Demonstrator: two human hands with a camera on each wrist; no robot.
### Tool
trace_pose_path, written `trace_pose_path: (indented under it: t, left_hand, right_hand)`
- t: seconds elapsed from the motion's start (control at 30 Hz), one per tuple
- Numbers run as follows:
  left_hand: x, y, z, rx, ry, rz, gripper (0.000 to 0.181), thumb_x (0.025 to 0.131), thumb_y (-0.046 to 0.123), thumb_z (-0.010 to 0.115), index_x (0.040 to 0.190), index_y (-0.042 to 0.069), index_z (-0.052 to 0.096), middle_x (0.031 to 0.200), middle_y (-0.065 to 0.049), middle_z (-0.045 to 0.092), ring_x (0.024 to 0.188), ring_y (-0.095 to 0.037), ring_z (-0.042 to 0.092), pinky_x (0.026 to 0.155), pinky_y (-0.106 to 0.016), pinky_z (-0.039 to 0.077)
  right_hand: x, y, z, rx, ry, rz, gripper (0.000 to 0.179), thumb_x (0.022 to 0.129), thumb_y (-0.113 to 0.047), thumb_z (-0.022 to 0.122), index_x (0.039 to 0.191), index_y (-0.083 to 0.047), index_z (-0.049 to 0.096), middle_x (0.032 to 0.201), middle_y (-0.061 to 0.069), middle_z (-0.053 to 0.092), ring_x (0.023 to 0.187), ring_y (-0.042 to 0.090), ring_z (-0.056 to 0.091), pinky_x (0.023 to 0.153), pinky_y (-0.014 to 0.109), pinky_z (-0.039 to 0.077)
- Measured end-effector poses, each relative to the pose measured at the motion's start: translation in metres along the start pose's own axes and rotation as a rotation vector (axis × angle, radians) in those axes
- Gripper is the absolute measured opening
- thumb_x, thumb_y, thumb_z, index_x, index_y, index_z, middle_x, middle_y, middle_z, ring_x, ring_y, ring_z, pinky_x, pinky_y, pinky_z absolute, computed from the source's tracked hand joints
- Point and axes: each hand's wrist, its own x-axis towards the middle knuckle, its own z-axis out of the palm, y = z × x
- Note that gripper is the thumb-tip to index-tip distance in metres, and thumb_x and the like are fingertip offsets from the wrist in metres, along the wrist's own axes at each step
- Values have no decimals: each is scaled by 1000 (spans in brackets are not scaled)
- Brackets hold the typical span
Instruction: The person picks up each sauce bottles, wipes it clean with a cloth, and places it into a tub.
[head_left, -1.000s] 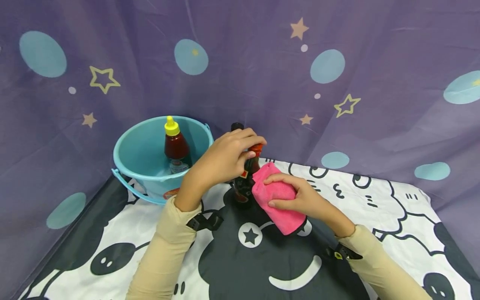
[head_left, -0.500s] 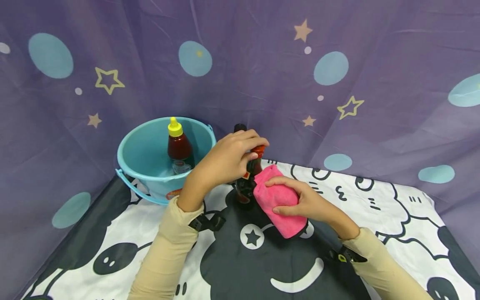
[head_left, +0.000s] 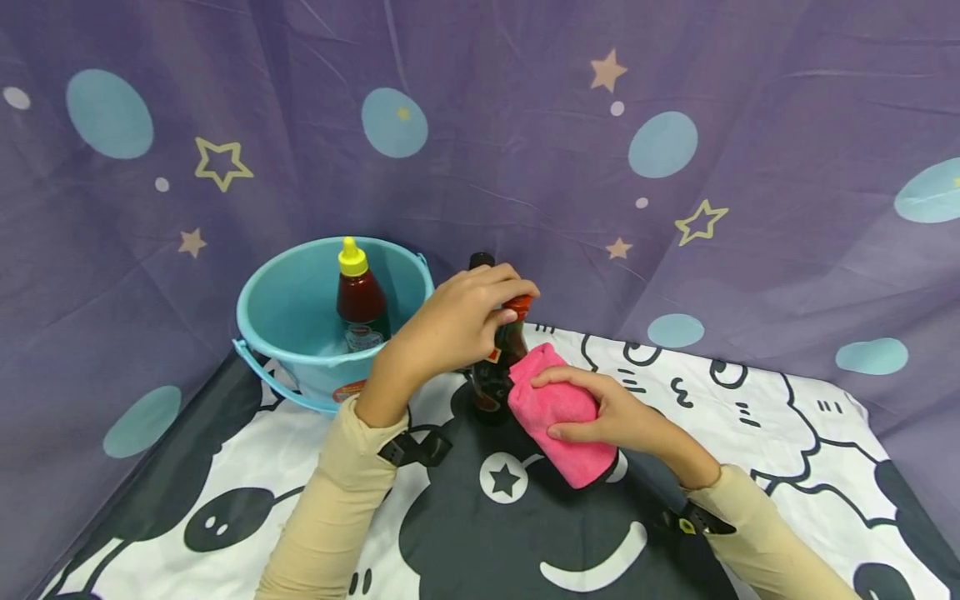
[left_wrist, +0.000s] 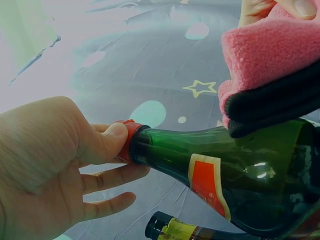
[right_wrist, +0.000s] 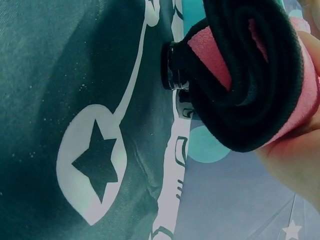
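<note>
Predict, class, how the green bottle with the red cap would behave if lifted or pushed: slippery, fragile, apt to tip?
The green bottle might tip if pushed high up, being tall and narrow-necked. It looks shiny and see-through, like glass, so it may feel slippery and could break if dropped. The left hand pinching its red cap probably steadies it.

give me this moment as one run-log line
left hand: pinches red cap of green bottle | right hand: holds folded pink cloth beside green bottle | blue bucket: yellow-capped red bottle inside
</note>
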Motion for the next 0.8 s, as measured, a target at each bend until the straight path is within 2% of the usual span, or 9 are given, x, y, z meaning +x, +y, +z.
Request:
trace_pose_path:
  t: [0.33, 0.53, 0.7, 0.8]
  left_hand:
    - [-1, 1, -1, -5, 1, -3, 30, 99, 8, 65, 128, 11, 68, 118, -4, 67, 103, -23, 60, 96, -40, 50]
    - [0, 1, -1, -5, 17, 4, 29, 99, 8, 65, 127, 10, 69, 117, -4, 67, 103, -24, 60, 96, -41, 50]
    - [-1, 1, 0, -12, 6, 1, 29, 99, 8, 65, 128, 11, 69, 117, -4, 67, 103, -23, 60, 96, -40, 50]
    - [-1, 1, 1, -8, 14, 2, 29, 99, 8, 65, 127, 11, 69, 117, -4, 67, 102, -23, 60, 96, -40, 50]
  right_hand:
    - [-3, 3, 1, -22, -32, -3, 51, 86, -7, 81, 132, -18, 62, 126, 3, 63, 93, 17, 66, 79, 31, 58]
    - [-5, 6, 2, -39, -67, 10, 48, 89, -9, 79, 133, -17, 62, 123, 5, 65, 85, 14, 66, 74, 30, 58]
    - [-8, 7, 3, -41, -86, 35, 47, 89, -11, 78, 133, -18, 62, 125, 5, 64, 86, 13, 66, 74, 30, 58]
    - [-8, 8, 4, -46, -99, 22, 47, 89, -10, 78, 133, -18, 61, 124, 5, 64, 88, 13, 66, 74, 30, 58]
